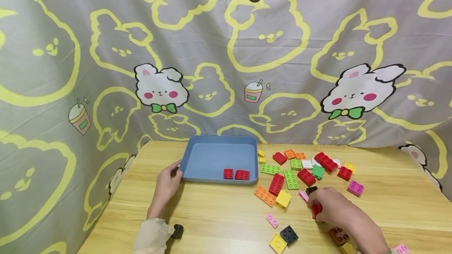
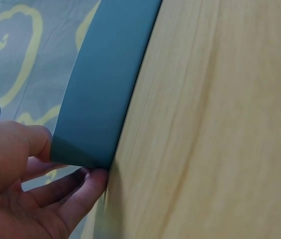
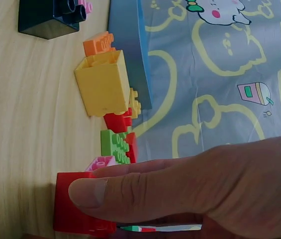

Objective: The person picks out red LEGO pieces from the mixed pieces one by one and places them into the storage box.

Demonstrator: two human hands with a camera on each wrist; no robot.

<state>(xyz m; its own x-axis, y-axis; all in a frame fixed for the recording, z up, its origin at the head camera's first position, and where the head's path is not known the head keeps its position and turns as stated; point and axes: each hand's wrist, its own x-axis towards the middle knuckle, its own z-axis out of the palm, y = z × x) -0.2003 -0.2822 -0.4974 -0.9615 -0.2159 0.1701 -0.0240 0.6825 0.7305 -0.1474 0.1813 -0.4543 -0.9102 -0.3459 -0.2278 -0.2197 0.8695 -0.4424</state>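
My left hand (image 1: 168,181) grips the near left corner of a blue tray (image 1: 219,139). In the left wrist view, its thumb lies at the rim and its fingertips touch the tray wall (image 2: 103,84) low down. Two red bricks, one square (image 1: 228,173) and one with a curved side (image 1: 242,175), lie inside along the near edge. On the right side of the table, my right hand (image 1: 330,205) pinches a red toy brick (image 3: 75,204) between thumb and fingers, down by the tabletop. Just beyond those fingers is a black brick (image 1: 311,190), partly hidden.
Loose bricks spread right of the tray, among them a long red brick (image 1: 276,184), a yellow brick (image 1: 283,200) and a green brick (image 1: 318,172). A brown brick (image 1: 339,236) lies beneath the right forearm. A patterned curtain (image 1: 212,50) hangs behind the table.
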